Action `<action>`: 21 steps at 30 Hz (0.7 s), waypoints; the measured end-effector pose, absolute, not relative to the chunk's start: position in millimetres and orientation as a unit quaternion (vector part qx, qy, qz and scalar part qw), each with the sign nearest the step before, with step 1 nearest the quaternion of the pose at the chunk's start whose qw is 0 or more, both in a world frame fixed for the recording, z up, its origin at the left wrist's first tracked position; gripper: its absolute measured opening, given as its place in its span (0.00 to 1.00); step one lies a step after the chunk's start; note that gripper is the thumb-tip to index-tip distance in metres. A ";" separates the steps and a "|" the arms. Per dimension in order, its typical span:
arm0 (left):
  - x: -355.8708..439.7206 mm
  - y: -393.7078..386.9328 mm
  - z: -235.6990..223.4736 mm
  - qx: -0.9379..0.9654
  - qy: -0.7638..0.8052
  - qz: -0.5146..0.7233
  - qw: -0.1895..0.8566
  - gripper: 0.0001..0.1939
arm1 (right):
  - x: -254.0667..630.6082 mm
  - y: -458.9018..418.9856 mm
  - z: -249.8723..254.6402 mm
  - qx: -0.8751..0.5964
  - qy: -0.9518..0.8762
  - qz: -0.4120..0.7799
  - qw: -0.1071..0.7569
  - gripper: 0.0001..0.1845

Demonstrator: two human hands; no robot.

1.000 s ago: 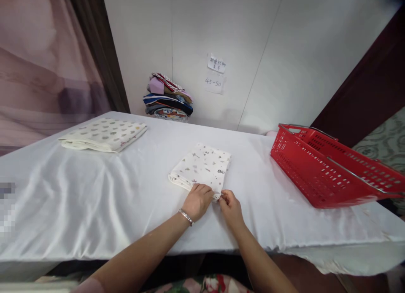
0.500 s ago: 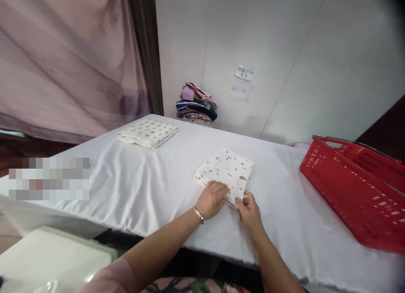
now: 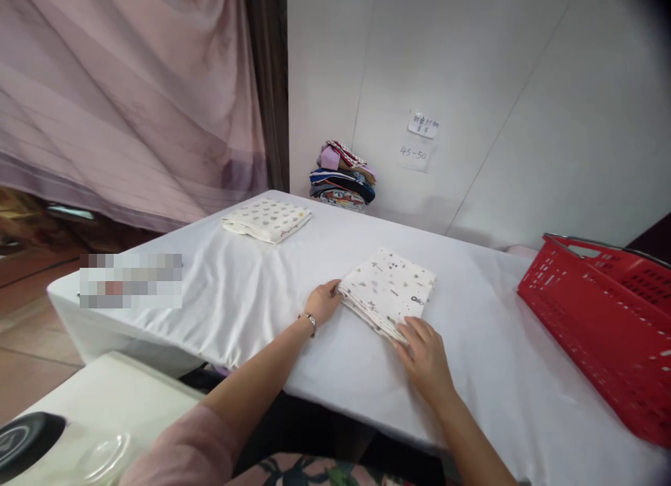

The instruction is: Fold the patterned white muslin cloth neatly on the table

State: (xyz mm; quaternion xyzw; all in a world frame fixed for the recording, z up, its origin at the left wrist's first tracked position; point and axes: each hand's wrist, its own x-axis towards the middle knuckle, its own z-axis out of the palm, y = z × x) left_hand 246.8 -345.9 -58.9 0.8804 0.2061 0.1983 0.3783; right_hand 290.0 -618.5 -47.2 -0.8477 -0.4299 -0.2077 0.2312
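A folded white cloth [image 3: 391,287] printed with small dark motifs lies on the white-covered table [image 3: 472,374] in front of me. My left hand [image 3: 322,303], with a bracelet at its wrist, pinches the cloth's left corner between thumb and fingers. At the near right corner, my right hand [image 3: 426,353] lays its fingers over the top of the cloth, the thumb at the folded edge. Layers of the fold show along the side between both hands. Farther back on the left rests a second folded cloth [image 3: 267,219], cream with grey spots, touched by neither hand.
A red plastic basket [image 3: 592,332] stands at the table's right. Behind the far edge, a stack of folded fabrics [image 3: 343,178] rises against the wall. A pale stool-like surface [image 3: 120,384] with a black round object [image 3: 31,444] is at lower left. A pink curtain [image 3: 131,101] hangs left.
My left hand has slid from the cloth's near edge to its left corner. My right-hand fingers have come over the cloth's top. The view has turned slightly left.
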 end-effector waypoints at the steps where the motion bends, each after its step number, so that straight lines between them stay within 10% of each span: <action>1: 248.7 -346.8 -58.5 0.878 0.207 0.196 0.385 0.19 | 292.3 -618.8 -44.2 -0.845 -0.446 -0.198 0.220 0.12; 21: 254.3 -345.5 -57.8 0.883 0.213 0.180 0.377 0.23 | 304.7 -619.6 -26.1 -0.823 -0.520 -0.168 0.154 0.12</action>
